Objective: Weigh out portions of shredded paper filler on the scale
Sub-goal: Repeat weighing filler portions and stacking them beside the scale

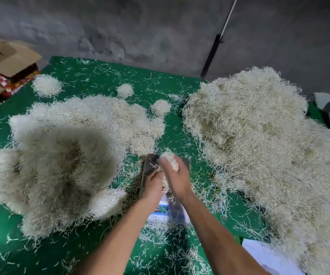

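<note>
A small scale (pixel 168 212) with a white body and a dark weighing platform (pixel 150 165) sits on the green mat in front of me. Both hands are over the platform, cupped around a clump of shredded paper (pixel 170 158). My left hand (pixel 153 185) holds it from the left and below. My right hand (pixel 177 178) grips it from the right, with strands sticking out past the fingers. A big loose heap of shredded paper (pixel 259 139) lies to the right. Rounded clumps of paper (pixel 64 155) are piled on the left.
Small separate paper clumps (pixel 46 85) (pixel 124 90) (pixel 160 107) lie farther back on the green mat (pixel 104 76). Cardboard boxes (pixel 3 62) stand at the far left. A black and white pole (pixel 213 54) leans on the grey wall. A white sheet (pixel 263 255) lies near right.
</note>
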`<move>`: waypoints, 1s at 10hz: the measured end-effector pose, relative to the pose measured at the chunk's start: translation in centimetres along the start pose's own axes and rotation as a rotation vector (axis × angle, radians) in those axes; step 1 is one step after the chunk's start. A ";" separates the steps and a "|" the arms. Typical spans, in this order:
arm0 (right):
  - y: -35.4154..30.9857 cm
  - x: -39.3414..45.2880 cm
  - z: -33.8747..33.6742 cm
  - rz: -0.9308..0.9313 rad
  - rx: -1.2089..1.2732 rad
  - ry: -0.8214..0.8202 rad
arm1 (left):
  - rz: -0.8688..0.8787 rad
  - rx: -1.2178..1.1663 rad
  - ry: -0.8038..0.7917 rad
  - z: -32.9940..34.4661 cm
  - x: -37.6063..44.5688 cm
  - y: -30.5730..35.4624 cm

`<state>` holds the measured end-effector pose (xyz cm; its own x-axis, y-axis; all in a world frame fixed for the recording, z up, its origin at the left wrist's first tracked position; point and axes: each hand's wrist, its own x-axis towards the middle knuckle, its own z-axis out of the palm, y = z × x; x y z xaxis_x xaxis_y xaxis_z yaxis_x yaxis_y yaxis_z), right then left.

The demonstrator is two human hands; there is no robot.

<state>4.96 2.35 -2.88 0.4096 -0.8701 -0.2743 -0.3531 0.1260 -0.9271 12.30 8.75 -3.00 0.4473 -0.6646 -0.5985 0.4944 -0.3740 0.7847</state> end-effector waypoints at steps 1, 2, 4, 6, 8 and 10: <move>-1.6 1.6 -0.6 0.004 -0.042 0.086 | -0.162 -0.406 -0.020 -0.4 -0.9 -0.9; -3.7 0.5 -0.2 -0.057 0.082 0.097 | -0.310 -0.492 -0.122 0.3 -3.0 -0.9; -3.9 -8.3 2.0 -0.303 -0.097 -0.133 | -0.144 -0.617 -0.053 -1.5 -4.1 5.1; -8.4 -10.3 -0.5 -0.326 -0.011 -0.035 | 0.030 -0.063 -0.089 -1.2 -10.5 5.5; -7.4 -15.8 2.3 -0.636 -0.179 0.015 | -0.140 -0.687 -0.376 -2.0 -13.5 6.8; -9.2 -15.6 -0.1 -0.709 -0.292 0.095 | -0.098 -0.458 -0.306 -4.1 -14.6 5.9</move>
<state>1.76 14.68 9.96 0.5516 -0.7346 0.3951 -0.2464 -0.5960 -0.7642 11.73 18.89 9.78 0.1803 -0.8237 -0.5375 0.8265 -0.1694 0.5369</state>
